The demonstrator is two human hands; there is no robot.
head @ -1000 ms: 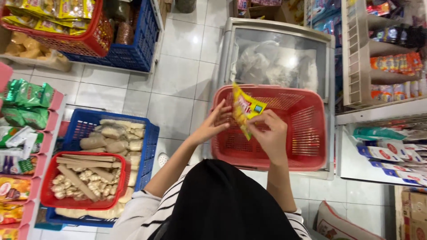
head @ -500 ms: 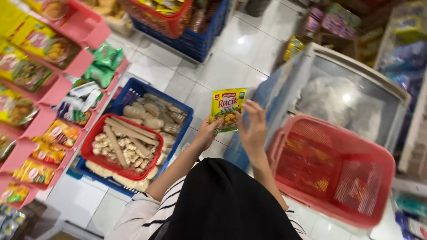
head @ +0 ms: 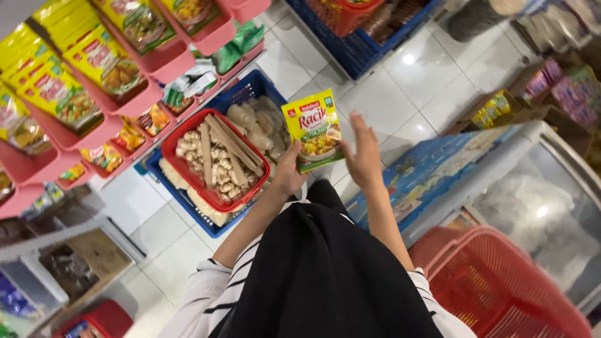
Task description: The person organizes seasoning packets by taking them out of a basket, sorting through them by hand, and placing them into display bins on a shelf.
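Seasoning sachet (head: 313,129), yellow-green, centre frame: pinched in left hand (head: 289,172) fingers, right hand (head: 363,156) released beside it; step appears mid-carry toward pink shelf bins (head: 134,103), upper left.

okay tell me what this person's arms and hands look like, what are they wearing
Both hands, left hand and right hand, are bare: no gloves, and no rings or watch that I can make out. The forearms are uncovered; white sleeves with thin black stripes are pushed up near the elbows.
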